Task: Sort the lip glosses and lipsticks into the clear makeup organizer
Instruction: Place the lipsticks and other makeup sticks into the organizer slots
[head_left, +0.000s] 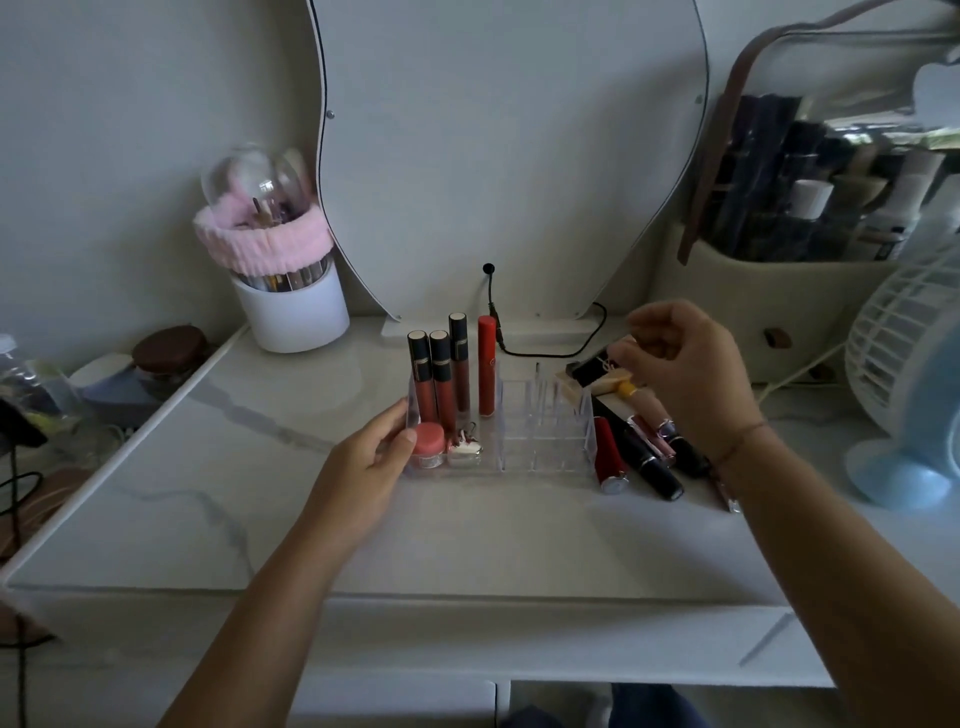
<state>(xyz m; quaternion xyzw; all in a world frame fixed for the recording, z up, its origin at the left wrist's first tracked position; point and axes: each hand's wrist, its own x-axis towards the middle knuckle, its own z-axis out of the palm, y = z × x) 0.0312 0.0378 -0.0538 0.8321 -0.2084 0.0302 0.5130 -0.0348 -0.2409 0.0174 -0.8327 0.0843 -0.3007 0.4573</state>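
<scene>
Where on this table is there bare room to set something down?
Bare tabletop lies in front of the clear organizer, down to the table's front edge, and left of it toward the white brush pot. It is crowded to the organizer's right, where loose lipsticks lie toward the fan.

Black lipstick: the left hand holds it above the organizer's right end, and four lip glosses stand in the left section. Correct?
Not quite. The head view shows the right hand pinching the black lipstick above the right end of the organizer; the left hand grips its left end. Four lip glosses do stand in the left section.
</scene>
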